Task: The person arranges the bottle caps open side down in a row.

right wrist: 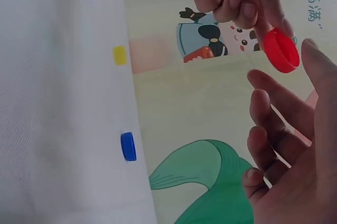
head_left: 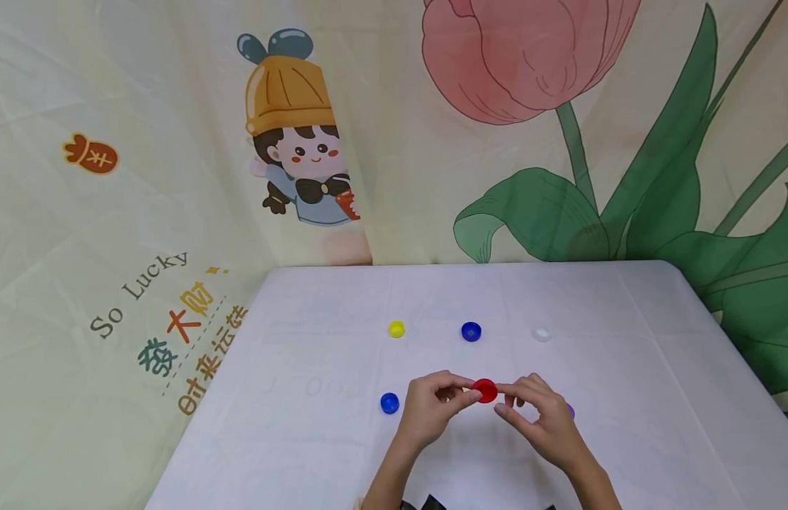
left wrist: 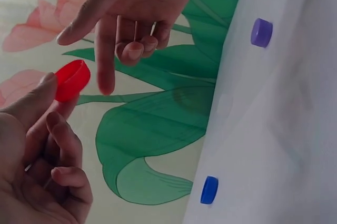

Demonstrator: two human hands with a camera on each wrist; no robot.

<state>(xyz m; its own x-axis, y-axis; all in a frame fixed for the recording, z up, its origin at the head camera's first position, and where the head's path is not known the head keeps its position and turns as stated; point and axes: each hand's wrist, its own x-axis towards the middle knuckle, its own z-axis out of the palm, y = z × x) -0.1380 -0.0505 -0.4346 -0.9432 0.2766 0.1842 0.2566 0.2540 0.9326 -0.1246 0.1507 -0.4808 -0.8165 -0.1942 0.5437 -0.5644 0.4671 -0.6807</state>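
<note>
A red bottle cap (head_left: 486, 390) is held up above the white table, its hollow side partly visible in the right wrist view. My left hand (head_left: 430, 409) pinches it by the rim between thumb and forefinger, the other fingers loosely bent. My right hand (head_left: 541, 419) is just to the right of the cap, thumb and forefinger spread apart with a gap between them. In the left wrist view the right forefinger points down beside the red cap (left wrist: 73, 80) without gripping it. Behind the right hand a purple cap (left wrist: 261, 32) lies on the table, mostly hidden in the head view.
On the white table (head_left: 292, 453) lie a yellow cap (head_left: 396, 329), a dark blue cap (head_left: 471, 331) and a clear cap (head_left: 541, 333) in a back row. Another blue cap (head_left: 390, 403) lies left of my left hand. A printed cloth (head_left: 394, 142) hangs behind the table.
</note>
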